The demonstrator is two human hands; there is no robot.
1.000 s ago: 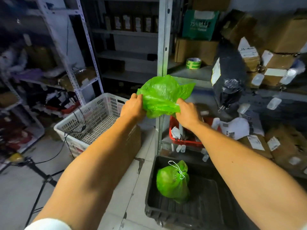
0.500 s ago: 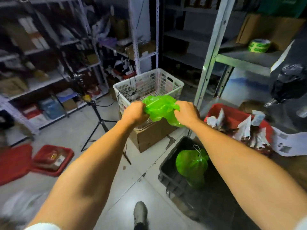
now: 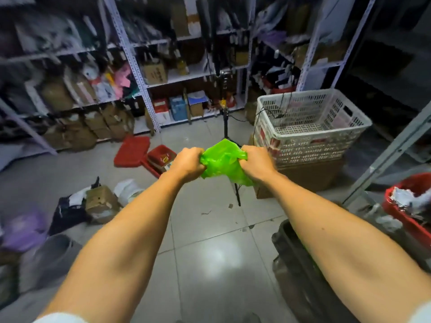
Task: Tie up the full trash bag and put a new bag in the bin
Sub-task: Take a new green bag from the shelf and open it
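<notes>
A crumpled, empty green trash bag (image 3: 224,162) hangs in the air in front of me at arm's length. My left hand (image 3: 189,162) grips its left side and my right hand (image 3: 257,162) grips its right side, both with fingers closed into the plastic. The black tray (image 3: 291,264) that held the tied green bag shows only partly at the lower right, behind my right forearm. The tied bag itself is out of sight. A grey rounded bin (image 3: 56,250) sits at the lower left, blurred.
A white plastic crate (image 3: 310,127) rests on a cardboard box right of my hands. A tripod stand (image 3: 225,122) rises behind the bag. Red trays (image 3: 133,151) and boxes (image 3: 100,202) litter the floor left. A red basket (image 3: 405,215) sits right. Shelving lines the back.
My view has swung to the left, away from the black tray and tied bag, toward the open floor and back shelves. Both hands have kept their grip on the green bag, now more bunched.
</notes>
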